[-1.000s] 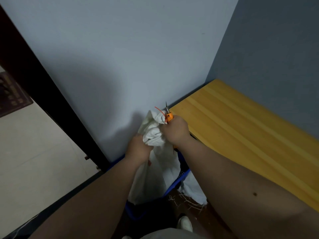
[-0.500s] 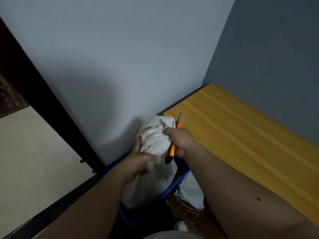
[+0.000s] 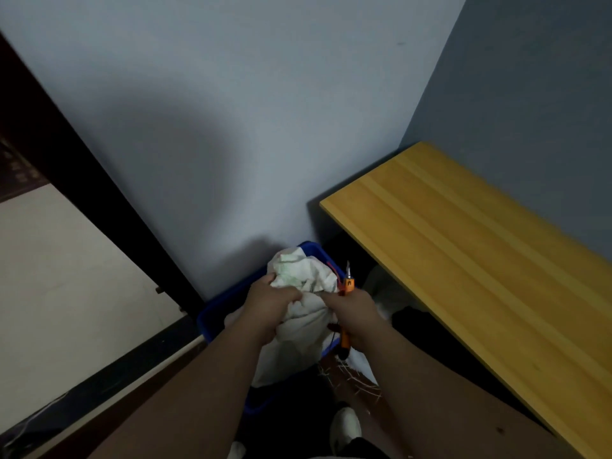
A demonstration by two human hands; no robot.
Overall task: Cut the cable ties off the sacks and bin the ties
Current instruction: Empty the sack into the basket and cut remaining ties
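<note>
Nearest the camera, a pale shoe (image 3: 346,427) stands on the dark floor at the bottom edge of the view, with loose straw-coloured fibres (image 3: 356,376) scattered just beyond it. Both bare forearms reach forward from the lower edge. The left hand (image 3: 270,308) is clenched on the bunched neck of a white woven sack (image 3: 303,313), its fingers (image 3: 291,294) curled into the fabric. The right hand (image 3: 356,314) grips orange-handled cutters (image 3: 345,313), fingers wrapped round the handle; the narrow metal tip points upward just beside the sack's gathered top, and the dark lower end of the handle projects below the fist. A thin red-orange cable tie (image 3: 333,268) shows at the right side of the gathered top, between the fabric and the cutter tip; whether it is severed cannot be told. The sack stands in a blue plastic bin (image 3: 212,321), which sits on the floor against the wall; a second piece of white sacking (image 3: 362,364) hangs over the bin's right side. To the right, a yellow wooden worktop (image 3: 480,260) runs away along the grey side wall (image 3: 530,94). Behind the bin rises a pale blue wall (image 3: 231,111). To the left, a dark door frame (image 3: 82,200) borders a light tiled floor (image 3: 59,276).
</note>
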